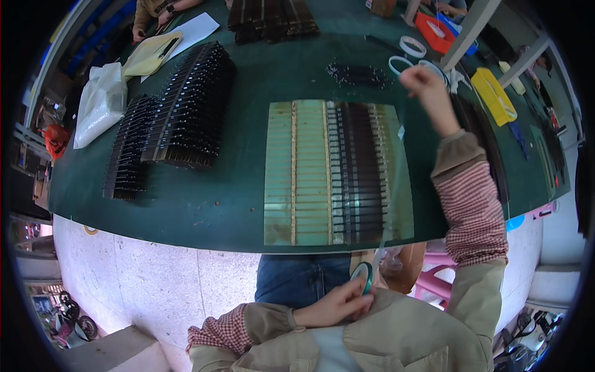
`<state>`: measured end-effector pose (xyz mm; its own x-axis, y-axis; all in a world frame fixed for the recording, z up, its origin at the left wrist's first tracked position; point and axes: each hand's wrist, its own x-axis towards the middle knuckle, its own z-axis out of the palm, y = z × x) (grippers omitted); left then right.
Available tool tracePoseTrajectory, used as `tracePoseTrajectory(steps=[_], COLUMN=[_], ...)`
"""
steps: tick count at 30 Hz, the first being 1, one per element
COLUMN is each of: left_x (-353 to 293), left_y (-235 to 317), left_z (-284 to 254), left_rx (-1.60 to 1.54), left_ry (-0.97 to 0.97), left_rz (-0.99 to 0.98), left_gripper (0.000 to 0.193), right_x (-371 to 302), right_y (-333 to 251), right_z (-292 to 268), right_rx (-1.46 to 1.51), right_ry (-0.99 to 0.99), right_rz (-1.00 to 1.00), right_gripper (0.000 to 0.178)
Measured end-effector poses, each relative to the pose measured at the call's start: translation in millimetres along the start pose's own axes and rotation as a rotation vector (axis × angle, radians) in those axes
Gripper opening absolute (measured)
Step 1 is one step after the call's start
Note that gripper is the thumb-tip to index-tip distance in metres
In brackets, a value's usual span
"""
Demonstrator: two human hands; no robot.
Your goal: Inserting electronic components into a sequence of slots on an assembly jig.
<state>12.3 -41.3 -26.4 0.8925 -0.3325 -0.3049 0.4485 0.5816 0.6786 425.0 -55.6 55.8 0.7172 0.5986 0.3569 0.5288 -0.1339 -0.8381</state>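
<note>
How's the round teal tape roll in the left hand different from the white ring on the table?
The round teal tape roll is held on edge in the left hand; the white ring rests on the dark green table. A translucent strip trails from the teal roll; none shows on the white ring. Both are ring-shaped.

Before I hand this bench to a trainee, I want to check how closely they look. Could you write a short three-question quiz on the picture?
1. Which hand holds the green tape roll?
2. True or false: the yellow tray lies to the right of the light green board.
3. The dark strips on the board lie closest to its: A) left edge, B) right edge.

Key: 1. The left hand. 2. True. 3. B.
</note>
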Motion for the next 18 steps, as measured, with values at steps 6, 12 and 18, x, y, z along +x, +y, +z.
tracePoseTrajectory(steps=[6, 12, 18], left_x=[-1, 2, 7], left_y=[-1, -2, -1], left_z=[-8, -16, -14], left_rx=[0.634, 0.665, 0.695], left_ry=[-0.055, -0.045, -0.047], left_rz=[0.529, 0.539, 0.558], left_gripper=[0.028, 0.03, 0.029], right_x=[-7, -9, -8], right_y=[30, 27, 25], right_z=[55, 65, 64], right_rx=[-0.095, -0.133, -0.268], right_ry=[-0.272, -0.237, -0.265], right_rz=[-0.049, -0.077, -0.19], right_gripper=[0.007, 0.006, 0.007])
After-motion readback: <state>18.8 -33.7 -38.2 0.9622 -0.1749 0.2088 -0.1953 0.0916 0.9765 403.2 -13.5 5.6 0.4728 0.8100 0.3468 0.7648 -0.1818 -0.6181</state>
